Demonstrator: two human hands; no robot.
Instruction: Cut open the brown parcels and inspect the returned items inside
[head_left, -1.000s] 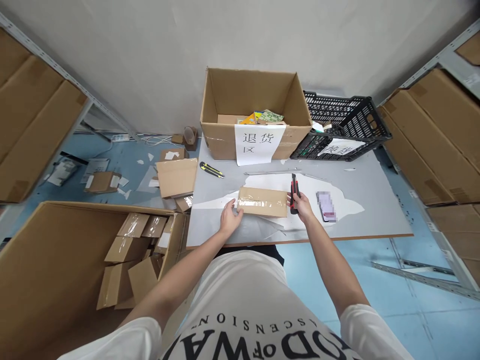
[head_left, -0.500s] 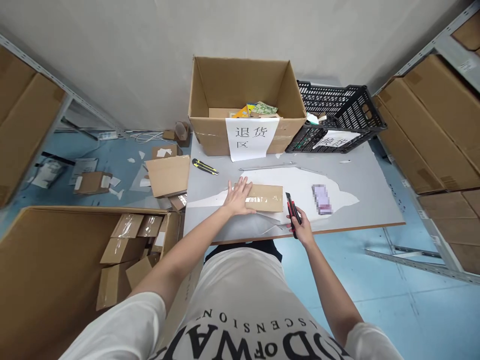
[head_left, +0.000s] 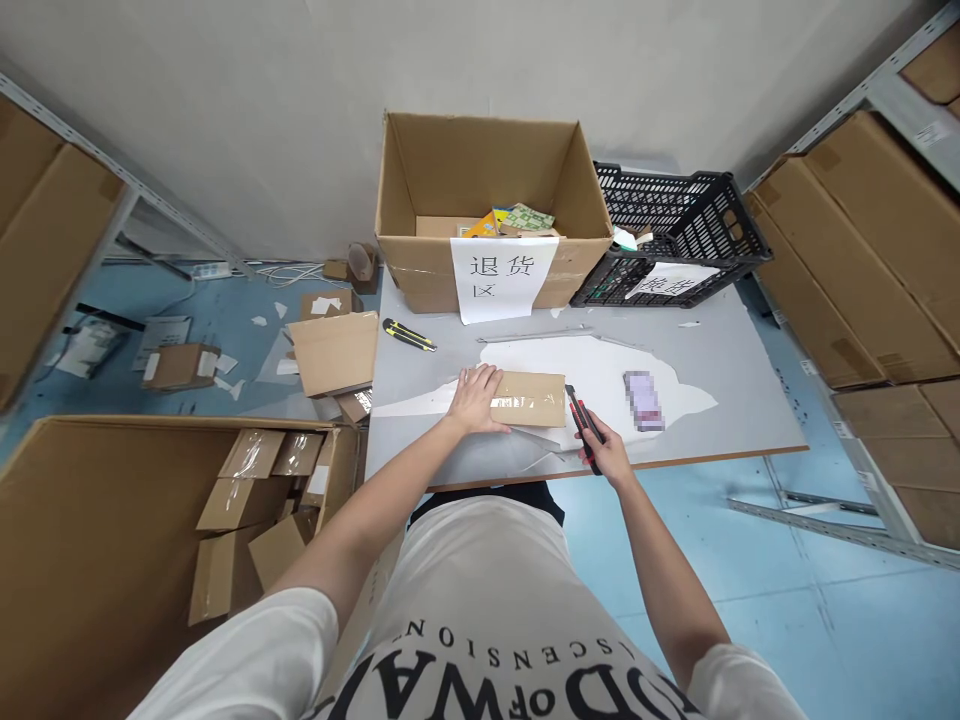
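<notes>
While the left hand (head_left: 477, 398) lies flat and open on the taped parcel (head_left: 527, 399), covering its left end, the right hand (head_left: 606, 457) grips a red knife (head_left: 583, 421) near the table's (head_left: 720, 350) front edge; its blade is too small to see.

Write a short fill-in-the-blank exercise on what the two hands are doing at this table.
1. The left hand lies flat on the taped ____ parcel.
2. The right hand grips a red and black ____.
3. A second cutter, yellow and black, lies on the table in front of the open ____ with the paper sign.

Missing words: cardboard; utility knife; carton
</notes>
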